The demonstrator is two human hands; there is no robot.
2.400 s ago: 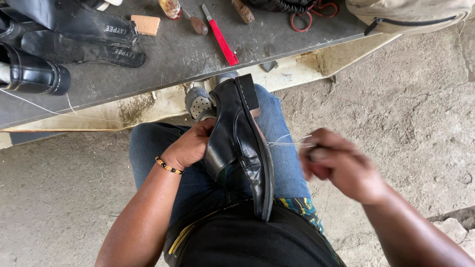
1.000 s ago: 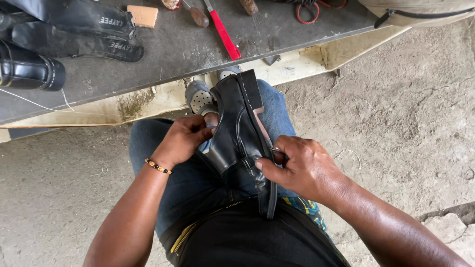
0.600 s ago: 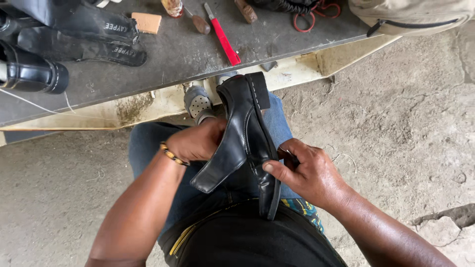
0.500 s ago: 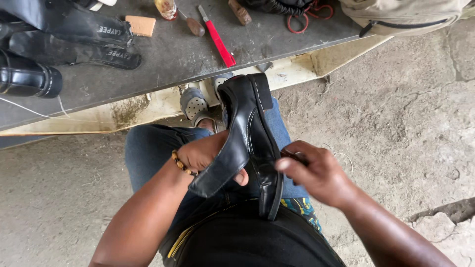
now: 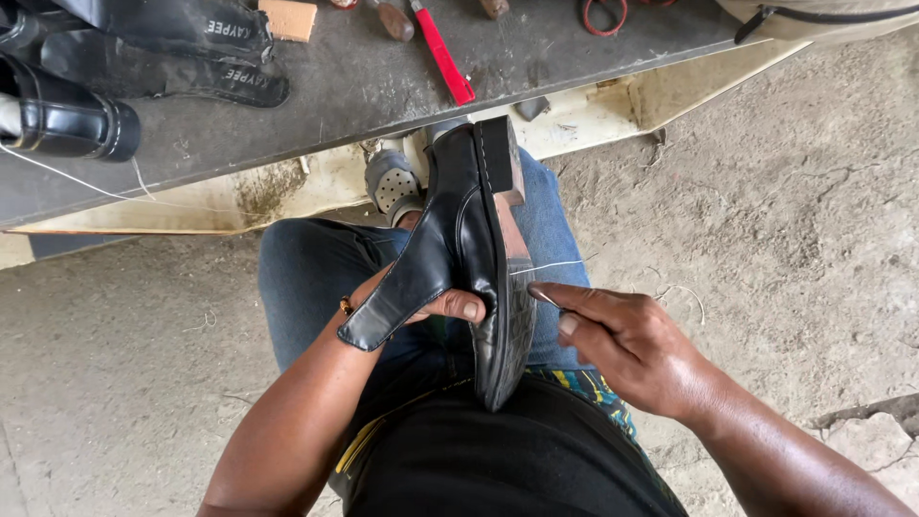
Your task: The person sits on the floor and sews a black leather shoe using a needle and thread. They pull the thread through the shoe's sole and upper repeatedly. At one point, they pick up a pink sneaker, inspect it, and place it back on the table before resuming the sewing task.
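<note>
Holding black shoe, fingers seemingly pinching thread

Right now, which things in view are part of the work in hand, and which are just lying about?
In hand:
- black shoe, held on the lap by the left hand
- pale thread at the sole edge
- thin tool pinched by the right hand

Lying about, on the bench:
- red-handled tool
- black boots
- wooden block
- red-handled scissors
</note>
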